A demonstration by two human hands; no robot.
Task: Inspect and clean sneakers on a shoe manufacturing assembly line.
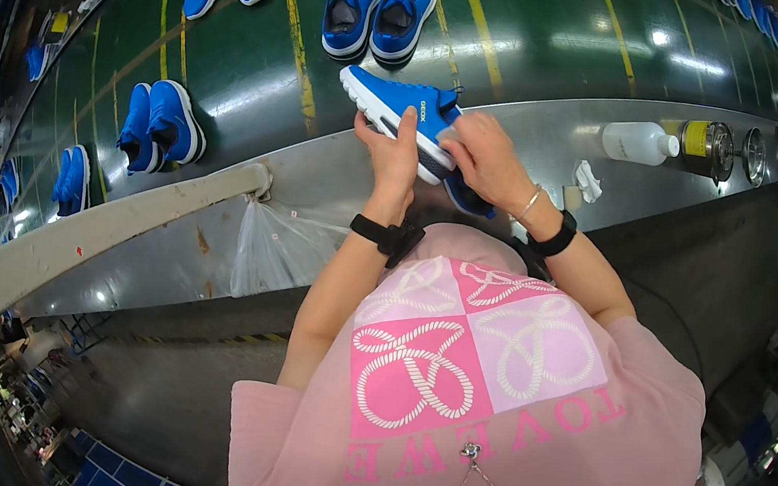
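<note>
A blue sneaker (388, 94) with a white sole lies tilted on its side above the metal ledge, toe pointing left. My left hand (389, 156) is closed around its sole and side, the thumb up against the blue upper. At the heel end, my right hand (488, 160) is pinched against the sneaker's side. Something small and pale shows at its fingertips, too little visible to name. A second blue shoe (467, 197) rests partly hidden under the right hand, close to my body.
Pairs of blue sneakers (404, 8) stand on the green belt (558, 28) with yellow lines. Along the metal ledge (549, 131) are a white bottle (640, 142), a metal canister (707, 148) and a crumpled white scrap (588, 181). A pale curved rail (114, 219) and clear plastic bag (283, 253) are at left.
</note>
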